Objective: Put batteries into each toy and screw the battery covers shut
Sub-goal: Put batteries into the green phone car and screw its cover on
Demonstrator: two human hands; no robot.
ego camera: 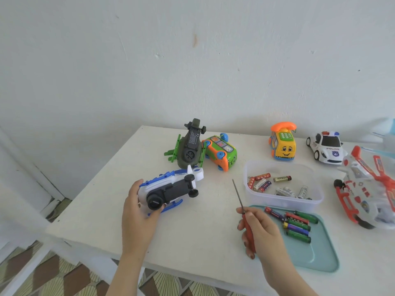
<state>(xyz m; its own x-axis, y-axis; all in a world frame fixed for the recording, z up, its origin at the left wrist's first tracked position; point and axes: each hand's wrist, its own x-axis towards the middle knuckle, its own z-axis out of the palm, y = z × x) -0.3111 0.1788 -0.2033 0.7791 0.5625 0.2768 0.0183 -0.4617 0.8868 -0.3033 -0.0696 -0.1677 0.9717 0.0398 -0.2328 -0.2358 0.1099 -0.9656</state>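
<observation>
A blue-and-white toy helicopter [168, 189] is gripped at its nose by the left hand [136, 212], with its dark underside turned up. A red-handled screwdriver [248, 224] is clasped in the curled fingers of the right hand [260, 233], tip pointing up and away. Just beyond that hand, loose batteries [277, 184] are seen in a clear tub [277, 201]; beside its knuckles, more batteries [297, 225] lie on a teal tray [320, 257]
</observation>
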